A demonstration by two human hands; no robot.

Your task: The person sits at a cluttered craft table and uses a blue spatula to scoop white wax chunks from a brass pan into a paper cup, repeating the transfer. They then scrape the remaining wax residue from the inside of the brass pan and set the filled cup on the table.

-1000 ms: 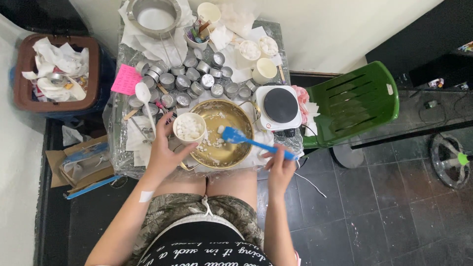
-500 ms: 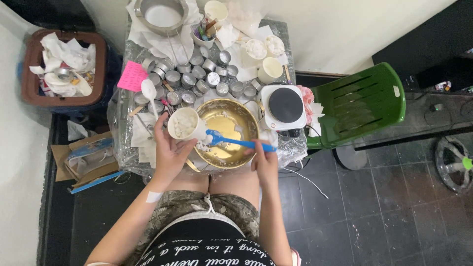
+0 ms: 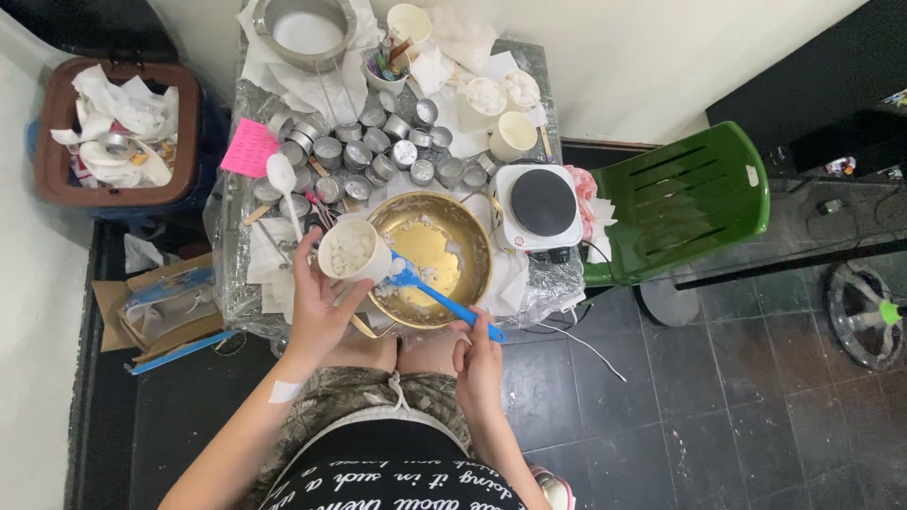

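- At the far left we see a brown bin (image 3: 57, 179) stuffed with crumpled white paper
- Our left hand (image 3: 319, 307) wraps its fingers around a white paper cup (image 3: 351, 253) of white chunks, held at the left rim of the brass bowl (image 3: 472, 247)
- Small metal tins (image 3: 378, 156) crowd the table beyond the bowl
- Our right hand (image 3: 478, 364) closes on a blue spatula (image 3: 436, 297), blade inside the bowl beside the cup
- A white hot plate (image 3: 540, 204) sits right of the bowl, then a green chair (image 3: 685, 203)

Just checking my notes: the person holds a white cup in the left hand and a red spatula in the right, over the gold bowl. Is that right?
Not quite: the spatula is blue, not red. The head view shows the left hand holding the white cup and the right hand gripping the spatula over the gold bowl.
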